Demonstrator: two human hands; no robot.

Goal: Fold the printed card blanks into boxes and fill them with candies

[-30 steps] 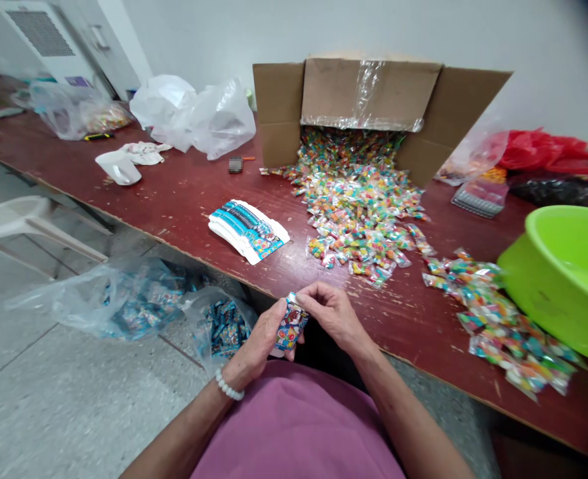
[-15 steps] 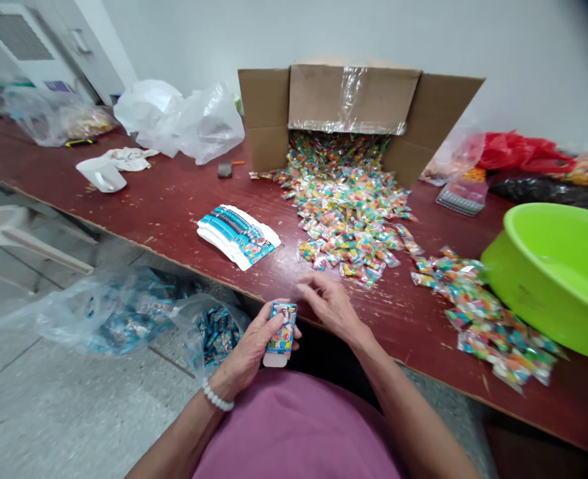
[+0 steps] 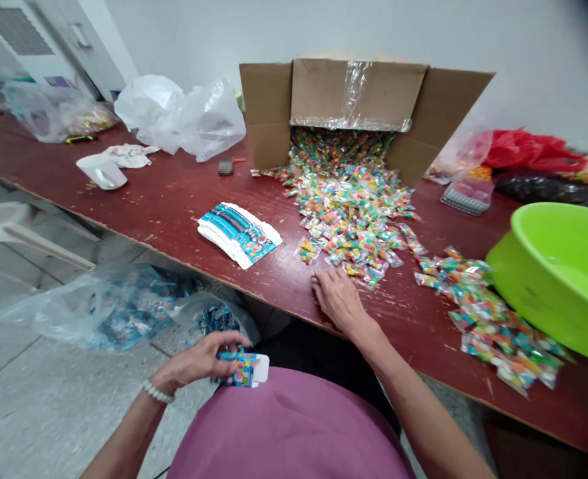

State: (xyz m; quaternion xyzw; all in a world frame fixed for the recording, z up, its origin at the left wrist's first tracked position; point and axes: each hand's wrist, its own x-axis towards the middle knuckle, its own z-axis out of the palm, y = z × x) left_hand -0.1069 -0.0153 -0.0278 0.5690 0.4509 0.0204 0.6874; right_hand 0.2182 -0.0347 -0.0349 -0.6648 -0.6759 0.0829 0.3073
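- Box (image 3: 244, 372) lies grasped in our left hand (image 3: 201, 360), long axis sideways, white flap (image 3: 261, 369) rightward.
- Packets (image 3: 351, 213) lie just beyond our nearer right hand (image 3: 338, 301), curled on the tabletop (image 3: 159, 209); its grasp we cannot tell.

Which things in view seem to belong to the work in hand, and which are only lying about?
Probably in use:
- small blue box, in the left hand
- colourful clear packets, near the right hand
- flat blue cartons
- open cardboard box, packets spilling out

Probably just lying about:
- white mug
- crumpled cloth
- red plastic bag
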